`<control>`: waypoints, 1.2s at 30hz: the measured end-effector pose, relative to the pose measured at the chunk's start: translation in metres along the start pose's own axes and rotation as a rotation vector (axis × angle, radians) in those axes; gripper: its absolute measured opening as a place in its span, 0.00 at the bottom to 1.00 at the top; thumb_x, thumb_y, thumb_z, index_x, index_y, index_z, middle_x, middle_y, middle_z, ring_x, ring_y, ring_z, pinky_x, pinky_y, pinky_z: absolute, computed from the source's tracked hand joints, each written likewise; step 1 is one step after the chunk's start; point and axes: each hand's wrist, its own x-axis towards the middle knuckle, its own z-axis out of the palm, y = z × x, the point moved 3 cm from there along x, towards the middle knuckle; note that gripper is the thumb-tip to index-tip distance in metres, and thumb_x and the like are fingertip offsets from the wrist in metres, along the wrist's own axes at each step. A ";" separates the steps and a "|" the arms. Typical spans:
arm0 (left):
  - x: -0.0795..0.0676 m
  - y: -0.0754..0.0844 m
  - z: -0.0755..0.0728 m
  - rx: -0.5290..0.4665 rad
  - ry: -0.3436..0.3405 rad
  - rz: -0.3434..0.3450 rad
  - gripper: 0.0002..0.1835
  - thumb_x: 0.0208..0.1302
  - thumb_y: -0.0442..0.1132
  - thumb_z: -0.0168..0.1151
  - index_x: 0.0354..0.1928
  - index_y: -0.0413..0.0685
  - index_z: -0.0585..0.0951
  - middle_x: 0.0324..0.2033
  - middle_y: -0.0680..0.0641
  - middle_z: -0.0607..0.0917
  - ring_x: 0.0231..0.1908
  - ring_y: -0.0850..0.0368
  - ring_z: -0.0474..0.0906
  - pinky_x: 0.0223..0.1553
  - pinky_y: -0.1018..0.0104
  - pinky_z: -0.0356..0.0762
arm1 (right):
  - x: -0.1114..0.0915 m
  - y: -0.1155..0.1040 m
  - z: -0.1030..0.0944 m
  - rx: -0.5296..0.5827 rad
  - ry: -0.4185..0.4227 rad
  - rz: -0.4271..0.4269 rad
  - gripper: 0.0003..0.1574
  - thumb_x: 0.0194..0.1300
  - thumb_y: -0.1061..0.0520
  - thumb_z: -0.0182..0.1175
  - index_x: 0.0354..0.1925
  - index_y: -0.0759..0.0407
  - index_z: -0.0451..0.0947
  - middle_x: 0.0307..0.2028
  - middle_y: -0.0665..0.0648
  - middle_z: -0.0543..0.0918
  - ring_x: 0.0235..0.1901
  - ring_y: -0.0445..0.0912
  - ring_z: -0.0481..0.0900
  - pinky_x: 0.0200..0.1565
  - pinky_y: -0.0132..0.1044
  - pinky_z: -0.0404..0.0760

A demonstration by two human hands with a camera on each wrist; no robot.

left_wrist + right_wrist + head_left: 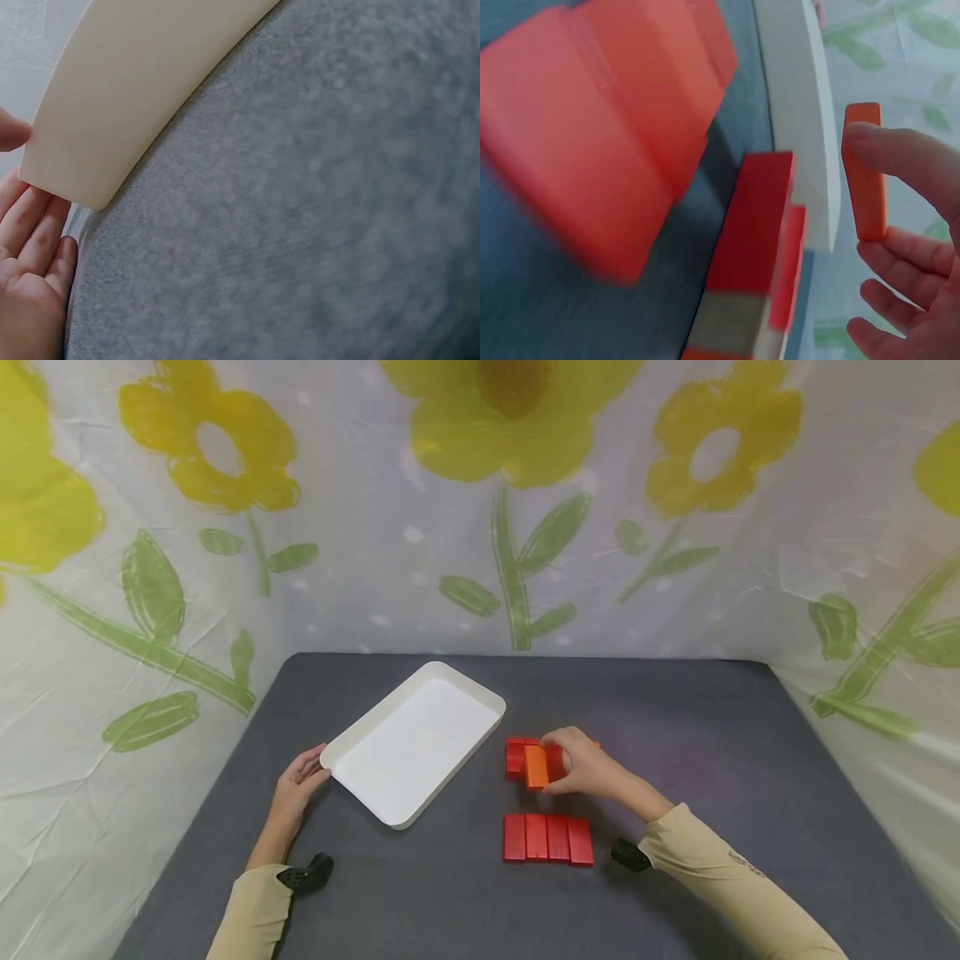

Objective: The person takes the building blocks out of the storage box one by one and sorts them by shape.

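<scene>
In the head view my right hand point(592, 764) pinches an orange block point(536, 768) by its two ends, thumb against fingertips. The right wrist view shows that orange block point(866, 180) upright between thumb and fingers, raised above the other blocks. Behind and beside it sits a group of red blocks point(515, 758), partly hidden by the hand. Nearer to me lies a row of red blocks point(547, 839), side by side. My left hand point(296, 789) touches the near left corner of a white tray point(408, 822) with relaxed fingers; the left wrist view shows thumb and fingers about that corner point(90, 135).
The tray stands at an angle left of the blocks, its floor bare. All of it is on a dark grey table point(420, 902). A curtain with yellow flowers point(360, 568) hangs behind and at both sides of the table.
</scene>
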 end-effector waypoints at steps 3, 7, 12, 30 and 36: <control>-0.002 0.001 0.001 0.003 -0.005 0.006 0.25 0.60 0.30 0.57 0.57 0.26 0.64 0.44 0.63 0.76 0.45 0.69 0.70 0.42 0.78 0.66 | -0.014 0.002 -0.009 -0.002 -0.013 0.006 0.36 0.38 0.55 0.74 0.45 0.66 0.71 0.42 0.60 0.73 0.45 0.57 0.67 0.44 0.48 0.69; -0.002 0.002 0.001 0.023 -0.006 0.008 0.25 0.61 0.31 0.56 0.58 0.28 0.64 0.45 0.62 0.75 0.46 0.69 0.70 0.42 0.78 0.65 | -0.030 0.007 -0.017 -0.003 -0.029 0.011 0.35 0.38 0.54 0.75 0.44 0.65 0.72 0.42 0.57 0.73 0.45 0.56 0.67 0.43 0.48 0.70; 0.001 0.006 0.001 0.041 0.006 0.005 0.25 0.61 0.32 0.56 0.58 0.29 0.65 0.47 0.59 0.74 0.47 0.69 0.68 0.44 0.78 0.65 | -0.048 0.012 -0.024 -0.054 -0.013 -0.034 0.34 0.36 0.55 0.75 0.41 0.64 0.71 0.38 0.55 0.73 0.41 0.55 0.67 0.40 0.46 0.70; 0.004 0.011 -0.001 0.027 0.025 0.010 0.25 0.61 0.32 0.56 0.58 0.28 0.64 0.48 0.60 0.74 0.48 0.69 0.67 0.45 0.79 0.64 | -0.097 0.034 -0.006 -0.024 -0.029 0.086 0.38 0.32 0.53 0.76 0.42 0.65 0.70 0.39 0.56 0.73 0.42 0.54 0.66 0.42 0.51 0.68; -0.003 0.007 0.003 0.052 0.006 -0.005 0.25 0.61 0.32 0.56 0.58 0.28 0.64 0.47 0.60 0.73 0.47 0.70 0.68 0.44 0.79 0.65 | -0.107 0.036 0.008 -0.006 -0.079 0.107 0.36 0.31 0.54 0.76 0.40 0.63 0.70 0.38 0.53 0.73 0.42 0.53 0.65 0.42 0.49 0.67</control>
